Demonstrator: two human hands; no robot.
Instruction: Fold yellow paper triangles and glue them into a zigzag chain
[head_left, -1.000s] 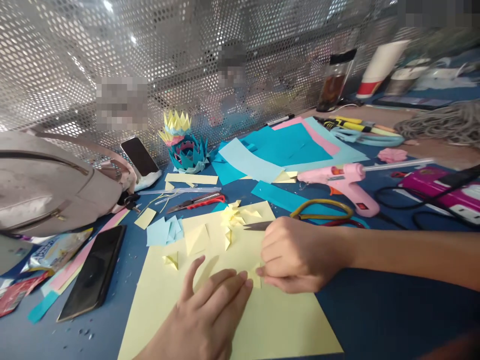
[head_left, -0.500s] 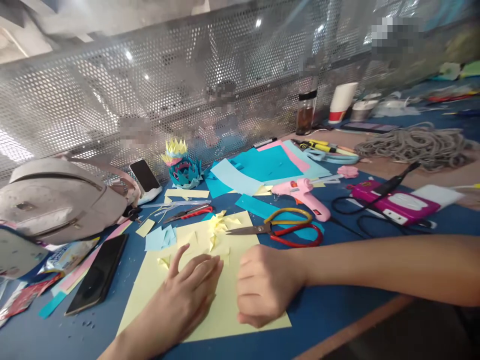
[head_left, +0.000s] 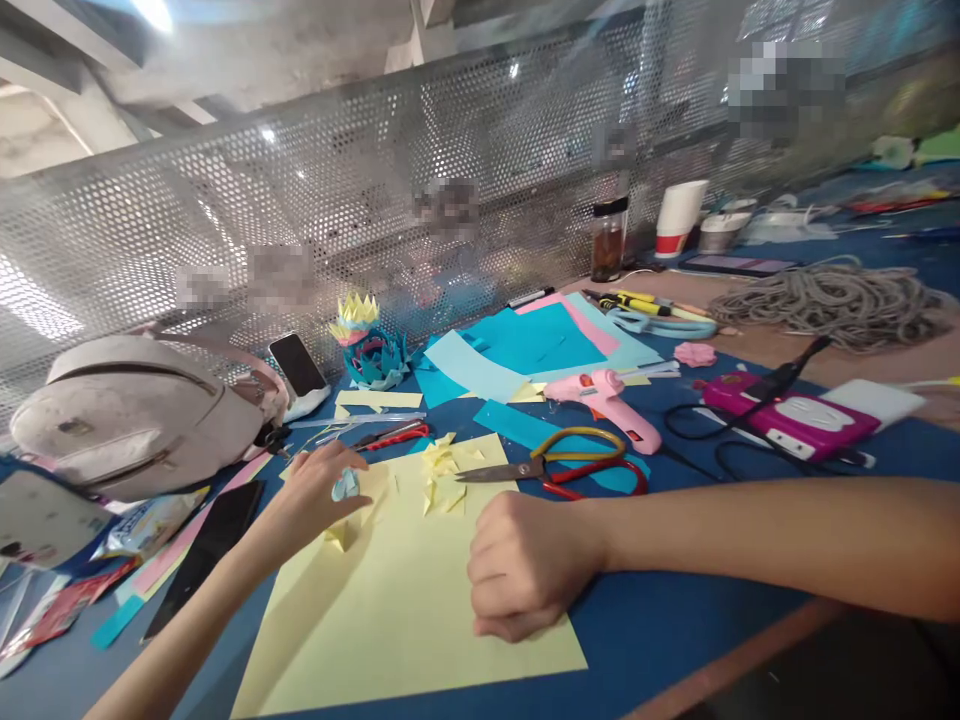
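My left hand [head_left: 319, 492] is at the left edge of a pale yellow paper sheet [head_left: 405, 620], thumb and fingers apart. Light blue paper pieces [head_left: 346, 486] show in the gap between them; whether the hand touches them I cannot tell. Just below the thumb lies a folded yellow paper piece [head_left: 337, 537]. My right hand [head_left: 517, 570] rests as a fist on the sheet's right side, its inner side hidden. Beyond the fist, scissors [head_left: 536, 468] with one yellow and one red handle point their blades at a small pile of folded yellow pieces [head_left: 442, 470].
A pink glue gun [head_left: 611, 405] and blue paper sheets [head_left: 540, 340] lie behind the scissors. Paper flowers [head_left: 375, 355] stand near the mesh screen. A backpack [head_left: 142, 415] and a dark phone [head_left: 206, 555] are left; a magenta power strip [head_left: 787, 415] and rope [head_left: 825, 300] are right.
My left hand has moved from the middle of the yellow sheet to the far left, over the light blue pieces. The right fist stays nearly in place. The view has tilted up slightly.
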